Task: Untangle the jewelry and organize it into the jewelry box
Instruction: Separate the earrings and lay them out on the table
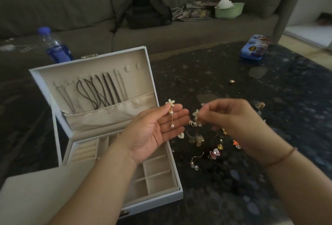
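Observation:
A white jewelry box (pixel 177 185) stands open at the left, its lid holding several cords and chains (pixel 100 90). My left hand (pixel 154 129) lies palm up over the box's tray, and a flower earring with pearl drops (pixel 171 113) rests across its straight fingers. To its right my right hand (pixel 231 117) pinches a matching flower earring (pixel 196 117) above the dark table. A pile of loose earrings and charms (pixel 213 145) lies on the table below that hand.
A blue-capped water bottle (pixel 55 45) stands behind the box. A blue tin (pixel 255 48) lies at the table's far right, a single bead (pixel 232 81) nearer. On the sofa behind are a black bag (pixel 147 11), magazines (pixel 192 12) and a green bowl (pixel 229 11).

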`<state>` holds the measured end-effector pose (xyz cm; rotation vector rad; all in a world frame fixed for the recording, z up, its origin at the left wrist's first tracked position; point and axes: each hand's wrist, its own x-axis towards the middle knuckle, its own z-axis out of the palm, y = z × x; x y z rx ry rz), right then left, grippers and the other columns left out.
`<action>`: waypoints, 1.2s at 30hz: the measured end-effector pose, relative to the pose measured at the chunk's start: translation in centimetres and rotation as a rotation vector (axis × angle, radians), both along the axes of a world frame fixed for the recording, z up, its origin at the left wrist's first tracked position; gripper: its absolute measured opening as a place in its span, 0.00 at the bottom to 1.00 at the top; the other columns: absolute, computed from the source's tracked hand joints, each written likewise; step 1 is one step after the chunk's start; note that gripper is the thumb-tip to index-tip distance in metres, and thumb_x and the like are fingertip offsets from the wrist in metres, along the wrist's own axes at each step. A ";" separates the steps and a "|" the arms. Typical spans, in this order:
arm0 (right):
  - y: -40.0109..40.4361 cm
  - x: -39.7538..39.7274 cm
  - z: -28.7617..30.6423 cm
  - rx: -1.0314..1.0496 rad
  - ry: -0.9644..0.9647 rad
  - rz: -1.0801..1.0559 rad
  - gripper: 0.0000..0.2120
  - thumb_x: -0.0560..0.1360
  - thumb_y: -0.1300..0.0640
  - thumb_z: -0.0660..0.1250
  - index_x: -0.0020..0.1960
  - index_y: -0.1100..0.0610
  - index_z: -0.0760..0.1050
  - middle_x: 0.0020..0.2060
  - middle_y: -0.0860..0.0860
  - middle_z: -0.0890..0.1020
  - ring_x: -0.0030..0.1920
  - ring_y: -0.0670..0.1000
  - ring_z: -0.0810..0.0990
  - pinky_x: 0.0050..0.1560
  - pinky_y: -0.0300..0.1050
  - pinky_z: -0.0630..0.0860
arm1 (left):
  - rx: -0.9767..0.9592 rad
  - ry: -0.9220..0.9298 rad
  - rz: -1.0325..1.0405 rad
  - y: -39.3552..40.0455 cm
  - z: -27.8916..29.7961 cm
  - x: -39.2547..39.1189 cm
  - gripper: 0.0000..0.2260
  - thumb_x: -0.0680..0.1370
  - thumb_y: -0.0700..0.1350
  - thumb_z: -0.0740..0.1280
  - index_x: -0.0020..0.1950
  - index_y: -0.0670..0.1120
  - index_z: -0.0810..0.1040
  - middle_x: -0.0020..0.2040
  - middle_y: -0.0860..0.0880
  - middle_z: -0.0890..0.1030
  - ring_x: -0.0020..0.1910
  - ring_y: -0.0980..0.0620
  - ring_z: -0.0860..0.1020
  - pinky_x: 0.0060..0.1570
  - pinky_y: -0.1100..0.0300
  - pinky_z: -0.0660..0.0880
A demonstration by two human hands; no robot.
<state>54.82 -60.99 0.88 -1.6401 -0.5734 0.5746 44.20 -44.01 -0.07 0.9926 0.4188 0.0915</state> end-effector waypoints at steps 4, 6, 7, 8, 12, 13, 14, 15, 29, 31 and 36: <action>0.3 0.4 1.6 0.130 0.133 0.089 0.07 0.64 0.53 0.72 0.39 0.55 0.82 0.37 0.53 0.84 0.36 0.49 0.79 0.36 0.42 0.72 | 0.168 -0.038 0.072 -0.7 0.3 0.1 0.13 0.78 0.46 0.65 0.55 0.39 0.82 0.54 0.41 0.85 0.53 0.46 0.84 0.56 0.53 0.80; 0.6 0.5 2.1 0.129 0.150 0.118 0.07 0.63 0.52 0.72 0.38 0.54 0.82 0.36 0.53 0.83 0.34 0.48 0.77 0.34 0.42 0.70 | 0.249 -0.050 0.107 -0.8 0.5 0.1 0.12 0.80 0.45 0.64 0.54 0.40 0.83 0.53 0.42 0.85 0.54 0.47 0.84 0.57 0.54 0.79; 0.6 0.6 2.2 0.119 0.143 0.126 0.07 0.62 0.52 0.72 0.37 0.54 0.82 0.35 0.52 0.83 0.34 0.48 0.76 0.34 0.42 0.69 | 0.276 -0.051 0.112 -0.9 0.5 0.2 0.12 0.80 0.45 0.63 0.54 0.40 0.83 0.53 0.42 0.85 0.54 0.47 0.84 0.58 0.54 0.78; 0.5 0.7 2.3 0.098 0.126 0.130 0.08 0.62 0.52 0.73 0.38 0.55 0.82 0.35 0.53 0.82 0.33 0.48 0.75 0.34 0.42 0.68 | 0.288 -0.047 0.107 -1.0 0.5 0.2 0.12 0.80 0.45 0.63 0.54 0.40 0.83 0.53 0.41 0.85 0.54 0.46 0.84 0.58 0.53 0.78; 0.1 1.2 2.1 -0.019 0.072 0.147 0.09 0.64 0.53 0.72 0.41 0.57 0.81 0.37 0.53 0.83 0.35 0.49 0.75 0.35 0.43 0.69 | 0.305 -0.032 0.074 -1.5 0.5 0.4 0.11 0.81 0.44 0.63 0.54 0.40 0.83 0.53 0.41 0.85 0.53 0.46 0.84 0.59 0.53 0.78; 0.0 1.3 2.0 -0.034 0.076 0.143 0.08 0.65 0.53 0.72 0.41 0.57 0.81 0.37 0.53 0.83 0.36 0.49 0.75 0.35 0.43 0.69 | 0.309 -0.029 0.067 -1.5 0.6 0.5 0.11 0.81 0.44 0.63 0.54 0.41 0.83 0.52 0.41 0.85 0.53 0.46 0.84 0.58 0.53 0.78; -0.1 1.4 1.9 -0.045 0.080 0.135 0.08 0.65 0.53 0.72 0.41 0.56 0.81 0.38 0.53 0.82 0.36 0.49 0.75 0.36 0.43 0.70 | 0.304 -0.029 0.062 -1.5 0.6 0.5 0.11 0.81 0.44 0.63 0.53 0.41 0.83 0.52 0.41 0.85 0.53 0.46 0.84 0.58 0.53 0.79; -0.1 1.5 1.9 -0.058 0.079 0.128 0.06 0.66 0.54 0.72 0.40 0.56 0.81 0.37 0.53 0.82 0.36 0.49 0.75 0.36 0.43 0.70 | 0.296 -0.030 0.060 -1.4 0.7 0.6 0.10 0.81 0.44 0.63 0.53 0.41 0.83 0.52 0.42 0.86 0.54 0.46 0.84 0.57 0.53 0.79; 0.4 1.3 2.4 0.052 0.096 -0.019 0.03 0.75 0.60 0.69 0.43 0.57 0.80 0.37 0.53 0.85 0.34 0.50 0.81 0.32 0.42 0.70 | 0.335 0.018 -0.112 -2.0 0.9 1.6 0.13 0.81 0.43 0.64 0.62 0.38 0.80 0.56 0.39 0.84 0.57 0.44 0.83 0.62 0.50 0.76; 0.4 1.4 2.4 0.070 0.117 -0.045 0.04 0.76 0.60 0.68 0.43 0.57 0.80 0.38 0.54 0.85 0.35 0.51 0.80 0.32 0.42 0.70 | 0.313 0.013 -0.117 -2.1 1.0 1.6 0.13 0.79 0.41 0.66 0.61 0.38 0.80 0.54 0.40 0.84 0.54 0.44 0.83 0.60 0.51 0.77; 0.0 1.4 2.1 0.174 0.249 -0.021 0.03 0.75 0.59 0.67 0.44 0.58 0.77 0.44 0.58 0.84 0.36 0.51 0.80 0.33 0.41 0.73 | 0.298 -0.038 -0.098 -2.5 0.9 1.5 0.16 0.67 0.39 0.73 0.55 0.41 0.83 0.46 0.45 0.85 0.44 0.51 0.83 0.52 0.56 0.80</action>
